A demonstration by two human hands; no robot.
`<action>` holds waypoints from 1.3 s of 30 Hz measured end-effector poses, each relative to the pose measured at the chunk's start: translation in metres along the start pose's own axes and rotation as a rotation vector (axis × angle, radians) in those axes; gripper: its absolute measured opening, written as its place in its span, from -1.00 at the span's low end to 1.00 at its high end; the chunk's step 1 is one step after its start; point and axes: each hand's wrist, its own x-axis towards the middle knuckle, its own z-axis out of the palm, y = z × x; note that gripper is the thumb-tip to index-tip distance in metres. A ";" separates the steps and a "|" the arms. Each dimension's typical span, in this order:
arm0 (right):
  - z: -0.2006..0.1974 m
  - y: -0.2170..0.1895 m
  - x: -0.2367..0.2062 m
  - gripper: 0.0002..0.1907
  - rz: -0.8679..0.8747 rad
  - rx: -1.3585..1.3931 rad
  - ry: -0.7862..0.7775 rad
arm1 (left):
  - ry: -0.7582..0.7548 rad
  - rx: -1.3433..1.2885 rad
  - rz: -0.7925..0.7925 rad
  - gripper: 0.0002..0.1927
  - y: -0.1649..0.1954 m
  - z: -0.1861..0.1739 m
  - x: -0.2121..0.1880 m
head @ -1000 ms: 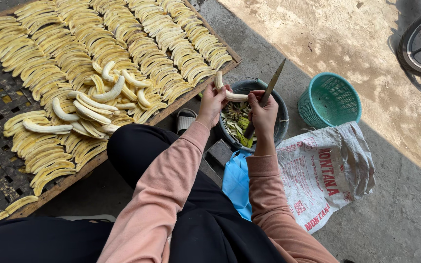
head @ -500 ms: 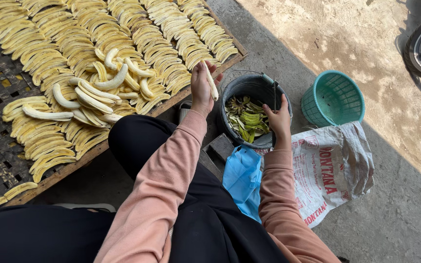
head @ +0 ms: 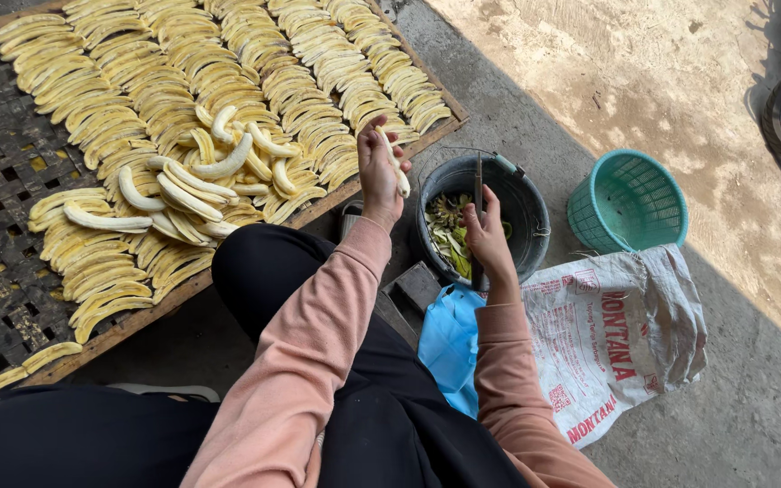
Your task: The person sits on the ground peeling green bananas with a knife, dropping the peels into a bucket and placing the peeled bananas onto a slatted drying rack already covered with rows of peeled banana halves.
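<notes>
Left hand (head: 380,172): closed around a peeled banana (head: 397,163), which is held upright over the near edge of the woven drying rack (head: 2,181).
Right hand (head: 488,237): closed on a knife (head: 478,194), blade pointing up, above the dark bucket (head: 531,203).
Drying rack: one, covered with neat rows of peeled bananas, too many to be counted; a loose pile (head: 201,176) of roughly a dozen whole ones lies near the middle.
Printed sack (head: 625,334): one, spread on the concrete beside a blue bag (head: 449,339).
Bucket: one, with green peelings (head: 449,235) inside.
Teal basket (head: 627,199): one, just beyond the bucket.
Doing it well: the banana is best gripped lightly so it is not bruised, and the blade is best kept turned away from the fingers.
</notes>
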 end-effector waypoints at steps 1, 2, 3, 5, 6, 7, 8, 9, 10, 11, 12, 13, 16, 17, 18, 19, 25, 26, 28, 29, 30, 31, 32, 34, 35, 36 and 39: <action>0.014 -0.013 -0.015 -0.34 -0.033 0.097 -0.060 | 0.013 0.033 0.011 -0.70 -0.001 0.001 -0.001; 0.030 -0.027 -0.030 -0.37 -0.065 0.163 -0.112 | 0.021 0.066 0.030 -0.69 0.000 0.003 0.000; 0.045 -0.041 -0.041 -0.37 -0.100 0.190 -0.152 | 0.017 0.048 0.042 -0.69 0.000 0.004 0.000; 0.069 -0.063 -0.064 -0.37 -0.162 0.244 -0.247 | 0.024 0.012 0.072 -0.67 0.003 0.004 0.000; 0.077 -0.072 -0.072 -0.37 -0.174 0.206 -0.267 | 0.024 0.043 0.101 -0.67 0.005 0.004 0.000; 0.083 -0.078 -0.078 -0.37 -0.189 0.168 -0.286 | 0.023 0.072 0.129 -0.67 0.006 0.003 0.000; 0.088 -0.084 -0.080 -0.38 -0.207 0.128 -0.306 | 0.020 0.101 0.160 -0.67 0.008 0.002 0.000; 0.091 -0.088 -0.081 -0.38 -0.202 0.114 -0.309 | 0.022 0.132 0.178 -0.67 0.010 0.002 0.000; 0.094 -0.091 -0.081 -0.39 -0.197 0.099 -0.310 | 0.023 0.163 0.194 -0.66 0.011 0.001 0.000; 0.096 -0.092 -0.080 -0.40 -0.191 0.085 -0.311 | 0.025 0.195 0.209 -0.65 0.012 0.000 0.001; 0.098 -0.093 -0.079 -0.40 -0.189 0.084 -0.319 | 0.028 0.216 0.217 -0.66 0.012 0.000 0.002; 0.099 -0.092 -0.078 -0.39 -0.186 0.081 -0.326 | 0.032 0.236 0.223 -0.66 0.012 -0.001 0.002; 0.102 -0.088 -0.074 -0.40 -0.185 0.085 -0.325 | 0.062 0.254 0.239 -0.66 0.011 -0.003 0.006; 0.103 -0.086 -0.072 -0.41 -0.183 0.088 -0.321 | 0.077 0.252 0.242 -0.66 0.011 -0.003 0.008; 0.103 -0.083 -0.071 -0.41 -0.175 0.077 -0.314 | 0.084 0.248 0.228 -0.66 0.011 -0.005 0.008; 0.104 -0.081 -0.069 -0.41 -0.171 0.066 -0.309 | 0.088 0.242 0.218 -0.66 0.012 -0.006 0.009; 0.115 -0.064 -0.052 -0.41 -0.293 -0.030 -0.254 | 0.115 0.009 0.019 -0.73 0.016 -0.009 0.004; 0.117 -0.062 -0.049 -0.41 -0.325 -0.076 -0.235 | 0.137 -0.019 -0.022 -0.74 0.016 -0.009 0.003; 0.123 -0.060 -0.039 -0.43 -0.375 -0.030 -0.242 | 0.120 -0.109 -0.078 -0.75 0.015 -0.010 0.002; 0.125 -0.059 -0.036 -0.44 -0.399 -0.007 -0.245 | 0.113 -0.154 -0.107 -0.74 0.015 -0.011 0.002; 0.127 -0.057 -0.032 -0.45 -0.418 -0.019 -0.239 | 0.105 -0.125 -0.125 -0.73 0.014 -0.013 0.003; 0.129 -0.057 -0.028 -0.46 -0.439 -0.032 -0.233 | 0.096 -0.096 -0.142 -0.72 0.014 -0.016 0.005; 0.131 -0.056 -0.024 -0.47 -0.462 -0.045 -0.227 | 0.085 -0.067 -0.158 -0.70 0.013 -0.020 0.008; 0.136 -0.053 -0.017 -0.46 -0.449 -0.053 -0.231 | 0.071 -0.128 -0.199 -0.69 0.011 -0.030 0.012; 0.139 -0.052 -0.014 -0.46 -0.441 -0.057 -0.235 | 0.066 -0.159 -0.218 -0.68 0.010 -0.036 0.014; 0.143 -0.050 -0.011 -0.46 -0.448 -0.070 -0.229 | 0.067 -0.174 -0.217 -0.69 0.010 -0.042 0.016; 0.160 -0.047 -0.001 -0.48 -0.438 -0.109 -0.204 | 0.039 -0.201 -0.153 -0.70 0.011 -0.059 0.022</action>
